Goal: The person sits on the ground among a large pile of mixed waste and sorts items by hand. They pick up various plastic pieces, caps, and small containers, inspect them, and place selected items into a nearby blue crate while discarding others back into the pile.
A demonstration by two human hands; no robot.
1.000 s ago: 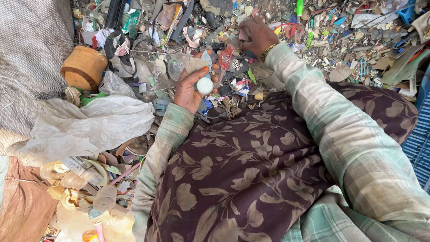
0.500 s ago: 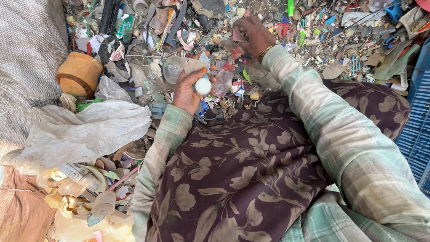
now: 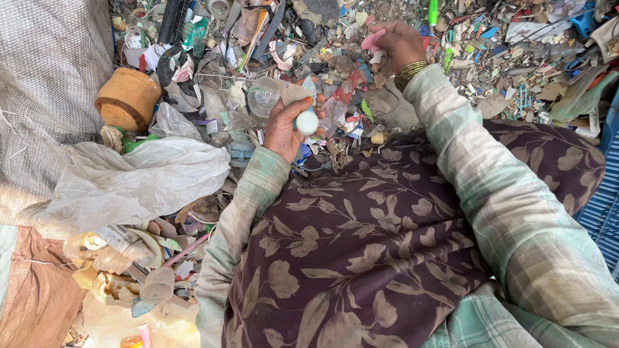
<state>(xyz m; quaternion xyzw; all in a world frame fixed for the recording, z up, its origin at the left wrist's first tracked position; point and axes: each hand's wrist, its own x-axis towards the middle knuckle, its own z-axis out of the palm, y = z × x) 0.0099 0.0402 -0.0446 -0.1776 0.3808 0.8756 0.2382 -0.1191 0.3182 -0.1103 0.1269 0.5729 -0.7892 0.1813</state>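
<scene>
My left hand is closed around a small round white plastic piece and a grey-white scrap, held just above my lap. My right hand reaches farther out over the heap of mixed plastic scraps and grips a small pink plastic piece. A brass bangle sits on that wrist. Both arms wear checked pale-green sleeves. A dark maroon cloth with a leaf print covers my lap.
A brown clay-coloured pot lies at the left by a woven grey sack. A crumpled white plastic bag lies beside my left arm, clear bottles below it. A blue crate stands at the right edge.
My right hand has lifted slightly from the heap, now pinching a pink piece. My left hand stays in place with the white piece.
</scene>
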